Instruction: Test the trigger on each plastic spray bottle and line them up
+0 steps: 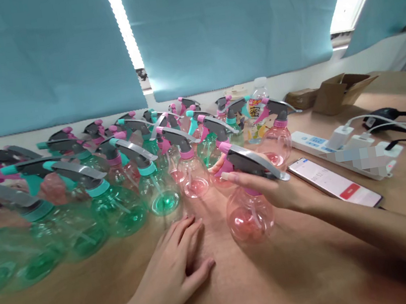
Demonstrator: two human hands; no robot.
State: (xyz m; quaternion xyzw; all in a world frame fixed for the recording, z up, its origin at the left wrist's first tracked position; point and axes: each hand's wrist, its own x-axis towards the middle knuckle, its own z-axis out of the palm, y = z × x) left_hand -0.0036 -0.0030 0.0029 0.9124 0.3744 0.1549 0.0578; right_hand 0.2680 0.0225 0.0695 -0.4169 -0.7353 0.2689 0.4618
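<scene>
My right hand [275, 187] is closed around the neck of a clear pink spray bottle [250, 220], just below its grey and pink trigger head. This bottle stands upright, at or just over the table surface. My left hand [172, 266] lies on the table with its fingers stretched out and holds nothing. Just beyond its fingertips stand a green spray bottle [160, 194] with a turquoise collar and another pink spray bottle [193, 176]. A thin tube shows inside the bottle in my right hand.
Several green and pink spray bottles crowd the left and back of the table. At right lie a phone [335, 180] and a power strip [344, 151] with plugs and cables. Behind them are an open cardboard box [339, 93] and a clear drink bottle [260, 90].
</scene>
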